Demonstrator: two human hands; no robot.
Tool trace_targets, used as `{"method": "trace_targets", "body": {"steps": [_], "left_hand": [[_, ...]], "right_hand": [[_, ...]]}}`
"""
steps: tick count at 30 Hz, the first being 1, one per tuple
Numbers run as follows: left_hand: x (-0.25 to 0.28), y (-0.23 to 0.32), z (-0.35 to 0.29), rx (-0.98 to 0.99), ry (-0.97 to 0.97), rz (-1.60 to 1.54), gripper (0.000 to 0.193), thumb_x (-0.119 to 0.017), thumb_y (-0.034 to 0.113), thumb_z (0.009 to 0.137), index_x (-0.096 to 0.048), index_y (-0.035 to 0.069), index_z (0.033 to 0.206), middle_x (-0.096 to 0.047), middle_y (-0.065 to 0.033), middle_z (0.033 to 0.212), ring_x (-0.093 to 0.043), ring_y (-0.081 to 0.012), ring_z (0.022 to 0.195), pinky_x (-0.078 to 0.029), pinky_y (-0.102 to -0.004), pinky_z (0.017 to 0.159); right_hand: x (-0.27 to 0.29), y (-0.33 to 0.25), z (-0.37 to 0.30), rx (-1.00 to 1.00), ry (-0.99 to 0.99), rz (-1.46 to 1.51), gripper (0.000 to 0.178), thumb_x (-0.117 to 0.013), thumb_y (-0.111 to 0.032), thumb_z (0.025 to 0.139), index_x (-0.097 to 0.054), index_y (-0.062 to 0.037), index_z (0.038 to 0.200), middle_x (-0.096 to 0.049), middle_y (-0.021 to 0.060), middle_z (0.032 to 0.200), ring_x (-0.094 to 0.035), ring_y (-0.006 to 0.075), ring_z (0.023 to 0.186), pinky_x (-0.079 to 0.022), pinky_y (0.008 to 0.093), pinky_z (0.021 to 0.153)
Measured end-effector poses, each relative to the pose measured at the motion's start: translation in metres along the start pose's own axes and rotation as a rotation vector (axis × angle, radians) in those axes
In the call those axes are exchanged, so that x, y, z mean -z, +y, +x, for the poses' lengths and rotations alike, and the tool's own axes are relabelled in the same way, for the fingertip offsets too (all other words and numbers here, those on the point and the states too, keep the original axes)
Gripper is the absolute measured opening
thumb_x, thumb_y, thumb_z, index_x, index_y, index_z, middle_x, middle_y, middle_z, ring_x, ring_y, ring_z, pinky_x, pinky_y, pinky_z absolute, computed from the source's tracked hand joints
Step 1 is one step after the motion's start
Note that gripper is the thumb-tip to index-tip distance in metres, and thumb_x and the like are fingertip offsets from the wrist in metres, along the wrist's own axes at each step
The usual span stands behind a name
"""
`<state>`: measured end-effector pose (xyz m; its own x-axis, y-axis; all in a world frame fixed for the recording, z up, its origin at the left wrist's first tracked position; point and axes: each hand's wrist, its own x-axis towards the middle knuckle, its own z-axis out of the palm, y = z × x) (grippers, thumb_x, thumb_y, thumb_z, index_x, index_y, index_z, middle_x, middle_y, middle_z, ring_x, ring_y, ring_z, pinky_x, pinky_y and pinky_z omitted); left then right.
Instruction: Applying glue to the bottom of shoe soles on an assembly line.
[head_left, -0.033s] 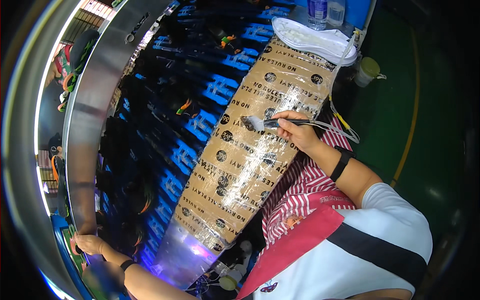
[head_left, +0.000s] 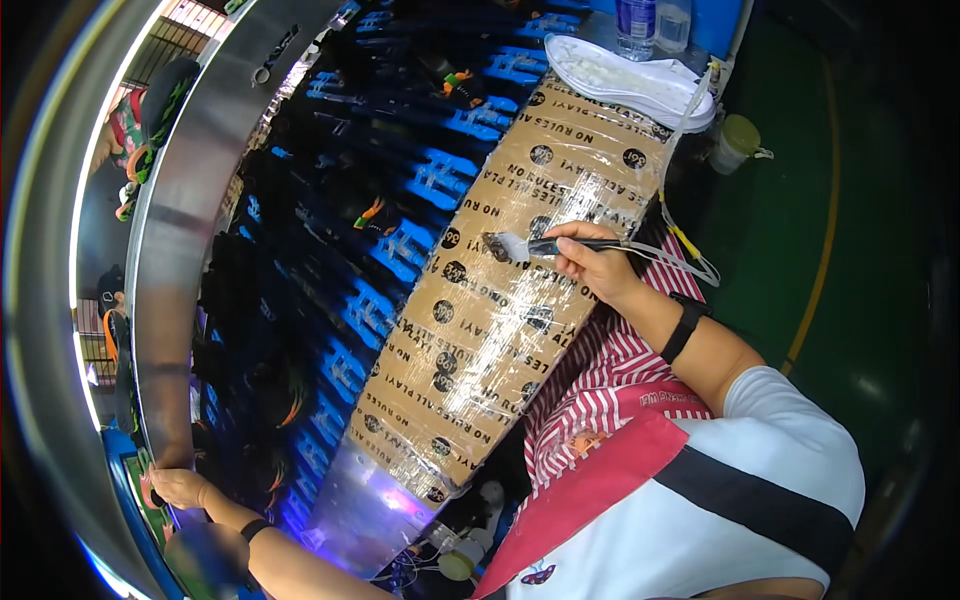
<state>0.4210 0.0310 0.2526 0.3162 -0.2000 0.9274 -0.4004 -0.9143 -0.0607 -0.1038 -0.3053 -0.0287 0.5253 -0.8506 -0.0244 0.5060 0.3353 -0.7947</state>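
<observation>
My right hand [head_left: 590, 260] is closed around the black handle of a brush [head_left: 515, 246] with pale bristles. A thin clear tube [head_left: 670, 256] runs from the back end of the handle. The bristles are over the cardboard-covered bench top [head_left: 470, 330], which is wrapped in shiny clear film; whether they touch it I cannot tell. At the far lower left my left hand [head_left: 180, 489] reaches to the end of the metal hood. Its fingers are closed at a small dark and orange thing, too small to name.
Beyond the bench runs a rack of blue holders [head_left: 400, 245] with dark shoe parts. A white sole-shaped tray [head_left: 630, 80] stands at the far end beside a bottle [head_left: 636, 28]. A lidded jar [head_left: 737, 140] is at right. A curved metal hood [head_left: 165, 300] borders the left.
</observation>
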Motion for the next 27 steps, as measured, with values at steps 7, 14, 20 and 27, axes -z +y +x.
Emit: {"method": "trace_targets", "body": {"steps": [7, 14, 20, 27], "left_hand": [[-0.012, -0.025, 0.003, -0.031, 0.068, 0.040, 0.048, -0.026, 0.037, 0.088, -0.064, 0.009, 0.096, -0.060, -0.0164, 0.098, -0.054, -0.0365, 0.091, -0.040, -0.0454, 0.077], [-0.015, -0.022, 0.002, -0.182, 0.132, 0.066, 0.048, -0.023, 0.033, 0.090, -0.062, 0.005, 0.093, -0.061, -0.0139, 0.092, -0.055, -0.0311, 0.085, -0.042, -0.0405, 0.076], [-0.010, -0.017, -0.004, -0.127, 0.182, 0.024, 0.047, -0.024, 0.034, 0.091, -0.062, 0.006, 0.092, -0.061, -0.0111, 0.092, -0.055, -0.0290, 0.086, -0.042, -0.0393, 0.076], [0.004, 0.004, -0.008, -0.029, 0.165, -0.063, 0.047, -0.028, 0.036, 0.088, -0.063, 0.004, 0.089, -0.061, -0.0137, 0.092, -0.054, -0.0320, 0.088, -0.040, -0.0421, 0.078]], "right_hand": [[-0.004, 0.003, 0.000, -0.006, 0.042, -0.007, 0.020, -0.057, -0.015, 0.083, -0.058, -0.0004, 0.097, -0.056, 0.0015, 0.064, -0.046, 0.0023, 0.051, -0.036, 0.0143, 0.046], [-0.005, 0.002, 0.000, -0.016, 0.042, -0.019, 0.022, -0.057, -0.015, 0.083, -0.057, 0.0002, 0.098, -0.055, 0.0020, 0.064, -0.045, 0.0037, 0.052, -0.035, 0.0147, 0.047], [-0.005, 0.003, -0.002, 0.023, 0.044, -0.041, 0.020, -0.056, -0.013, 0.083, -0.056, -0.0001, 0.099, -0.054, 0.0020, 0.064, -0.045, 0.0050, 0.053, -0.034, 0.0155, 0.049], [-0.005, 0.006, -0.002, 0.022, 0.036, -0.098, 0.025, -0.055, -0.016, 0.084, -0.053, 0.0018, 0.102, -0.054, 0.0020, 0.067, -0.047, 0.0053, 0.056, -0.036, 0.0153, 0.050]]}}
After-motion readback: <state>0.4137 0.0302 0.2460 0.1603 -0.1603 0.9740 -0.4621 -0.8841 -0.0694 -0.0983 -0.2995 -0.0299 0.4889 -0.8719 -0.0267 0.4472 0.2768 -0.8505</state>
